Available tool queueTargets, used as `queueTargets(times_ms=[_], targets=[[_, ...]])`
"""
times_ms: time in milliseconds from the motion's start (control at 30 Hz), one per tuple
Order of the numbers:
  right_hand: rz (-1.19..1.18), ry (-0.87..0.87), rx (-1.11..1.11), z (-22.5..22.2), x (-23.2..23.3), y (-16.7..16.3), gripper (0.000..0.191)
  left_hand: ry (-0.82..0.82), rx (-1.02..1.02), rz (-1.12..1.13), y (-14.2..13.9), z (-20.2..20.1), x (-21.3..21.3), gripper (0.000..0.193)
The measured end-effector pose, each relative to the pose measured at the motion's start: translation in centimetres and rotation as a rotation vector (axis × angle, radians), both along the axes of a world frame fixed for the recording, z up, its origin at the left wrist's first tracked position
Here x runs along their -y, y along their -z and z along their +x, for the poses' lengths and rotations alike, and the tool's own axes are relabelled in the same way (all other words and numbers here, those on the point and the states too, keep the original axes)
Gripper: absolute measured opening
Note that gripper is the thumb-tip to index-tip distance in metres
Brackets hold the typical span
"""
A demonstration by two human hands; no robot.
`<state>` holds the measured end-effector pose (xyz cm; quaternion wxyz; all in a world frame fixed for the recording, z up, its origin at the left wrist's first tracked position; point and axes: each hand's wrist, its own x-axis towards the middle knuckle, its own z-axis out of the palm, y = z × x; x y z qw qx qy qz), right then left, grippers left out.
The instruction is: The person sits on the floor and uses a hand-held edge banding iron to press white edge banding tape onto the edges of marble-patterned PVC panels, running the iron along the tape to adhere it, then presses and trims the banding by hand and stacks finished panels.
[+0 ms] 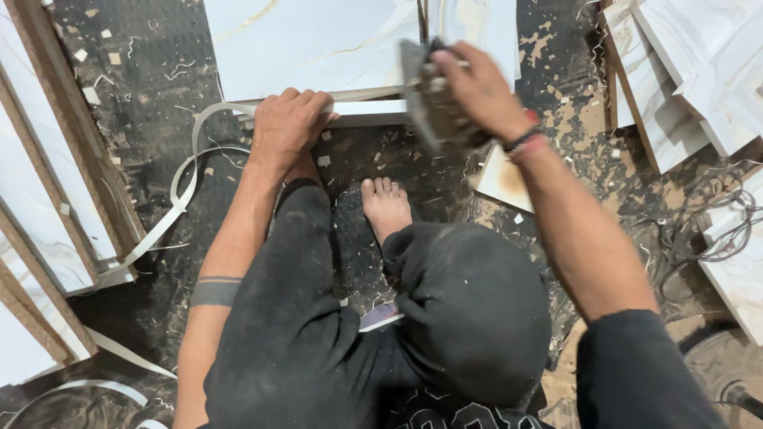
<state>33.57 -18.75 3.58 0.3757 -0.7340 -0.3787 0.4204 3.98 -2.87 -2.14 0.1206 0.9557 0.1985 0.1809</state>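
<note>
Above bent knees (pixel 469 310), left hand (pixel 288 123) presses board (pixel 318 44); right hand (pixel 477 87) grips tool (pixel 429 107).

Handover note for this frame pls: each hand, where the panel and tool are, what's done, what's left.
Left hand: pressed flat on the near edge of the white panel, which lies on the floor.
Right hand: gripping a blurred hand tool against that same edge.
Done: a loose white edge strip curls off to the left; shavings litter the floor.
Left: edge right of the tool; how far it is finished cannot be told.
More panels stacked at right.
</note>
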Motion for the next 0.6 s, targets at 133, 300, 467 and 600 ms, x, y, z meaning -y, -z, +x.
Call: queueTargets(times_ms=[133, 300, 467, 600], targets=[[0.065, -0.04, 0.466, 6.2, 4.6, -1.3, 0.039, -0.012, 0.022, -0.029, 0.6, -0.3, -0.1, 0.021], [-0.091, 0.214, 0.049, 10.2, 8.4, -1.8, 0.037, -0.016, 0.026, -0.073, 0.8, -0.4, -0.1, 0.021], [-0.023, 0.01, 0.308, 8.1, 6.0, -1.4, 0.031, -0.01, 0.061, -0.142, 0.7, -0.5, -0.2, 0.023], [-0.094, 0.002, 0.251, 2.9, 2.0, -1.1, 0.034, -0.008, 0.067, -0.197, 0.5, -0.8, -0.8, 0.023]])
